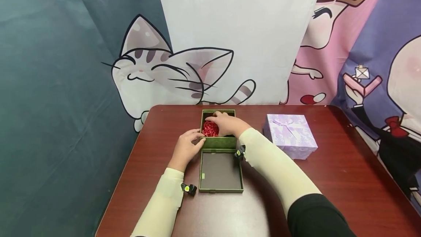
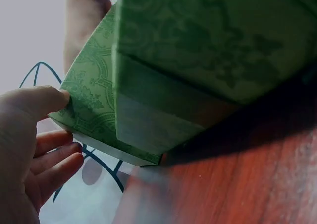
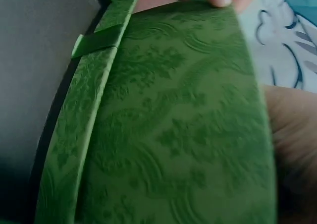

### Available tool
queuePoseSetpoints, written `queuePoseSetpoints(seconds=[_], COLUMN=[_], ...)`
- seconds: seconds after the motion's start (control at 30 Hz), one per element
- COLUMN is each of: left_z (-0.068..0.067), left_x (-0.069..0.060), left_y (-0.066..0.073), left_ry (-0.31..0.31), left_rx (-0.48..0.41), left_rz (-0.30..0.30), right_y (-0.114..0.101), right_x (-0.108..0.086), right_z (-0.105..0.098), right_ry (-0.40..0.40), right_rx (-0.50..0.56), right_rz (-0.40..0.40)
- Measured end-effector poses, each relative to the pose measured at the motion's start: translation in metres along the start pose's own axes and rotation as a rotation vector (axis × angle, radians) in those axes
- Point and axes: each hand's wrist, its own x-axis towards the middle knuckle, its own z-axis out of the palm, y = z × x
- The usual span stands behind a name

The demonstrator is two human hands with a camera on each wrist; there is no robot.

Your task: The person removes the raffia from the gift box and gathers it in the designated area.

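Observation:
On the table stands a green patterned gift box (image 1: 218, 142) with its lid side folded down toward me. Red shredded paper (image 1: 210, 129) lies inside the box. My left hand (image 1: 186, 147) grips the near left corner; in the left wrist view its thumb presses the green wall (image 2: 94, 85) and the other fingers curl beside it. My right hand (image 1: 227, 123) reaches into the box over the paper, its fingers stretched toward the far left. In the right wrist view the box wall (image 3: 183, 115) hides most of that hand, so contact with the paper is hard to judge.
The opened lid (image 1: 222, 173), dark inside with a green rim, lies flat in front of the box. A lilac gift box with a bow (image 1: 292, 131) stands to the right. Behind the reddish-brown table (image 1: 138, 193) hangs a cartoon-printed cloth (image 1: 263, 29).

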Motion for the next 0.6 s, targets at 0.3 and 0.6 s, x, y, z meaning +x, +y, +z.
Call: queuePoseSetpoints(seconds=[0.3, 0.6], left_z=[0.001, 0.003], left_x=[0.0, -0.001], left_y=[0.001, 0.001], left_ry=[0.02, 0.046], left_rx=[0.004, -0.012], left_rz=[0.011, 0.047], right_y=[-0.009, -0.002], right_x=[0.018, 0.018], right_z=[0.011, 0.008], right_ry=[-0.15, -0.006], right_rx=[-0.079, -0.002], right_rz=[-0.028, -0.147])
